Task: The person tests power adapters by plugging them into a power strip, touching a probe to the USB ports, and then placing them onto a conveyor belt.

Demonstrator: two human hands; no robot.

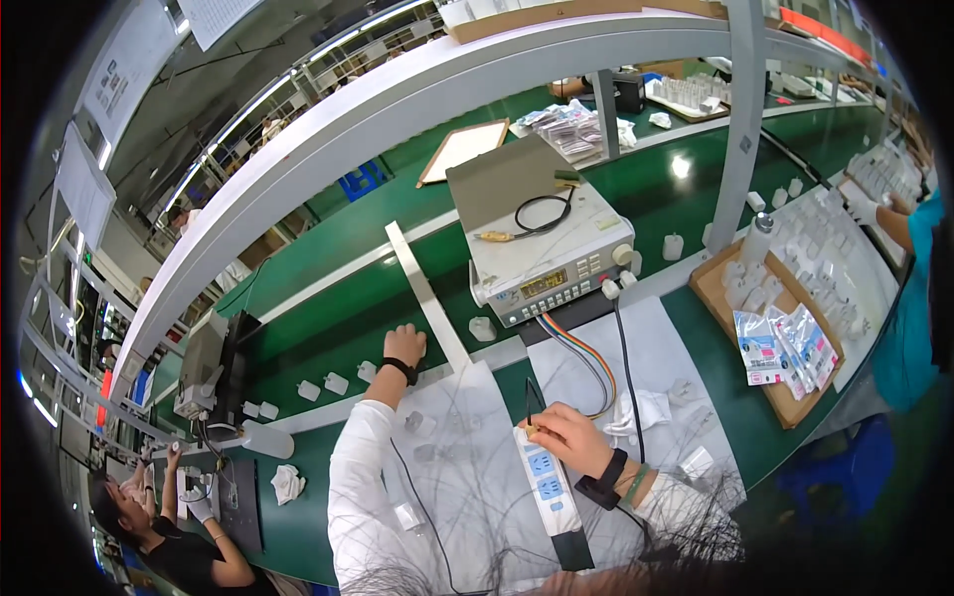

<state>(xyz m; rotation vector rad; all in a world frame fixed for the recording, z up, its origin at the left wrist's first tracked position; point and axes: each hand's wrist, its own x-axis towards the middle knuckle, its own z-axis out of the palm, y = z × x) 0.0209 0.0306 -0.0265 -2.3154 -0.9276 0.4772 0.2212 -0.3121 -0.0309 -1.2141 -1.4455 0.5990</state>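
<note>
My left hand (405, 346) reaches over the green belt, its fingers curled down; whatever is under them is hidden. A white charger block (367, 371) sits just beside its wrist, in line with several others (336, 383) along the belt's edge. My right hand (571, 439) is closed at the far end of a white power strip (547, 485), pinching a small gold-coloured connector on a black lead (535, 395). The strip's sockets face up. Beyond it stands a bench meter (552, 268) with a lit display and coloured wires running from its front.
A cardboard tray (792, 411) with chargers and printed bags stands at right. A grey frame post (738, 129) rises behind it. White crumpled cloth (641, 412) and loose clear parts lie on the white sheet. Co-workers sit at far left and right. A white bottle (268, 440) lies at left.
</note>
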